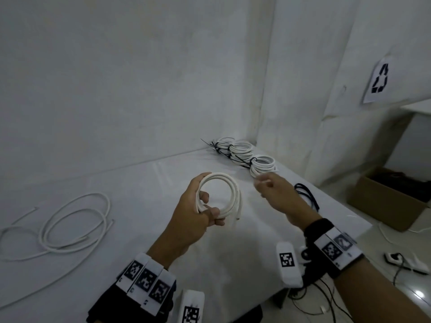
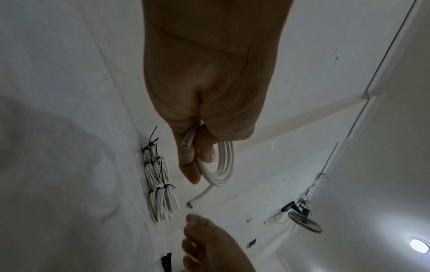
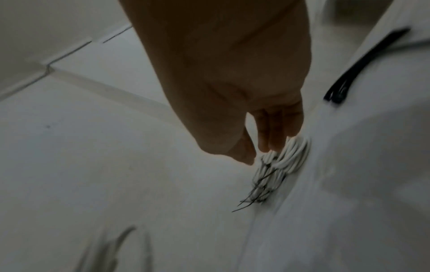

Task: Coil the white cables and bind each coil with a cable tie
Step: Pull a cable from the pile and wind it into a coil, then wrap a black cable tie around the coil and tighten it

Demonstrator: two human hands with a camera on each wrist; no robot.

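Left hand [image 1: 194, 213] holds a fresh white coil [image 1: 221, 197] above the near middle of the table [image 1: 149, 178]; no tie on it yet.

Far left, loose white cable [image 1: 77, 224] sprawls uncoiled. The coil's turns are pinched between thumb and curled fingers, one cut end sticking out below. To the right, the right hand [image 1: 277, 194] hovers loosely curled and blurred; I can't tell whether it holds anything. Spare black cable ties [image 1: 307, 194] lie just beyond, bound coils [image 1: 245, 155] in the far corner. If that pinch slackens while a tie is fetched, I'd expect the springy turns to pop open.
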